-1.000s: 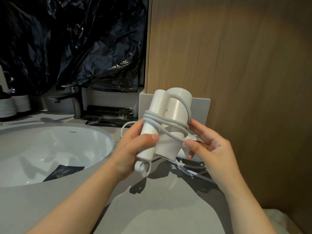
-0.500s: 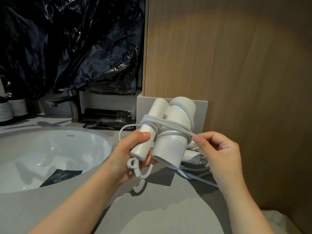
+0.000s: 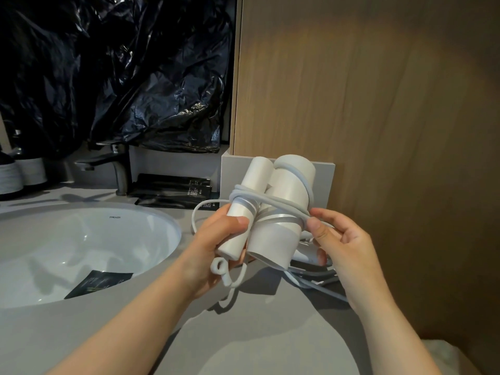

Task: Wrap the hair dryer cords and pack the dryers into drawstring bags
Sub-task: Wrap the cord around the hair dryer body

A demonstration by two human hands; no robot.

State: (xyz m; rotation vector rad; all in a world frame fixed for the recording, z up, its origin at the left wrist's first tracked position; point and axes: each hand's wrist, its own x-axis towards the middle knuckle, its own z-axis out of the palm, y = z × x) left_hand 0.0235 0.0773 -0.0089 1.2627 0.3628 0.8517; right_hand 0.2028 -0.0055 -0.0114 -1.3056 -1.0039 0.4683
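While winding cord (image 3: 281,207) round dryer (image 3: 273,239), holding it folded above counter (image 3: 270,339); clasping handle (image 3: 251,182) in left hand (image 3: 216,239), steadying against pull; pinching cord taut beside barrel (image 3: 289,185) with right hand (image 3: 343,247), keeping loops snug; leaving slack trailing on counter.

Two bare arms show from the bottom edge of the view. The left forearm (image 3: 130,326) and the right forearm (image 3: 392,328) are uncovered along all the length that shows, slender and smooth. The left hand (image 3: 213,247) and the right hand (image 3: 349,250) are bare too. The left thumbnail (image 3: 239,220) and the right thumbnail (image 3: 315,226) are cut short, rounded and plain. Whether the pale cloth (image 3: 446,355) at the lower right corner is something worn cannot be told.
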